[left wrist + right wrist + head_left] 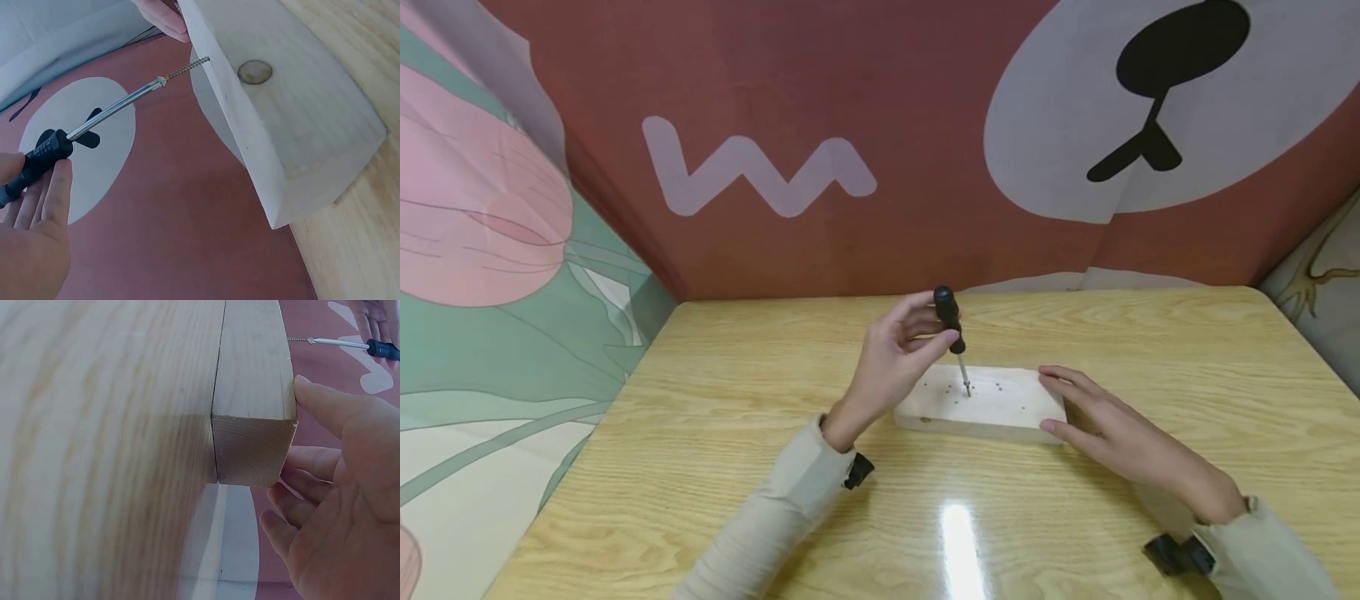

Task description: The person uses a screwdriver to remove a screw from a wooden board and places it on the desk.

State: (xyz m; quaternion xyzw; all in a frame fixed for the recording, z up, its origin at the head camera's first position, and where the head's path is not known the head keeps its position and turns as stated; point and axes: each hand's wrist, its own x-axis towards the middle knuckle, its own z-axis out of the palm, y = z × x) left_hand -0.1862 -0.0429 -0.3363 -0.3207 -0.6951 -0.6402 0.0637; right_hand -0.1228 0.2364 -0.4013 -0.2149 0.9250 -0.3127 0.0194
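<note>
In the head view my left hand [891,354] holds a black-handled screwdriver [947,310] between thumb and fingers. Its metal shaft points down, slightly tilted, at a pale wooden block [985,421] lying on the table. The left wrist view shows the tip on the head of a long screw [187,67], whose point meets the block's top face with most of the thread outside. Across the block's right end, my right hand [1108,425] holds it, the thumb at the near upper edge and the fingers at the far one [294,472].
Several small dark dots or holes mark the block's top. A round knot [255,72] shows on its side. The wood-grain table [737,383] reaches back to a printed cloth backdrop [820,250]. Dark wrist devices [859,472] sit at both cuffs.
</note>
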